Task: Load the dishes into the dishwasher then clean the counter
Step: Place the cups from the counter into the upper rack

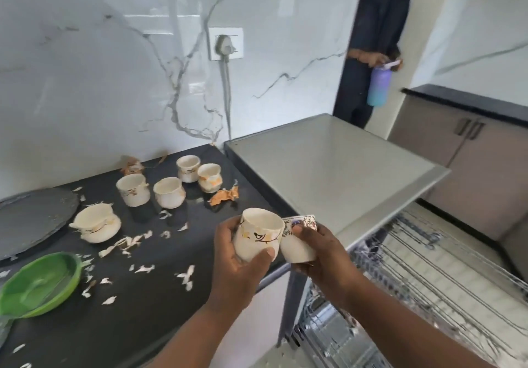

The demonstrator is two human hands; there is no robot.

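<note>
Right now the left hand (237,256) grips one cup (258,234), the right hand (317,256) another cup (298,239), rims touching; knocking together could chip them above the rack (428,276).

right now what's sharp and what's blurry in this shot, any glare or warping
Head view: the left hand and its bird-print cup are fairly sharp; the dishwasher rack at lower right is smeared by motion blur; the marble wall carries soft window reflections; wide-angle bending shows in the grey appliance top and the frame edges.
</note>
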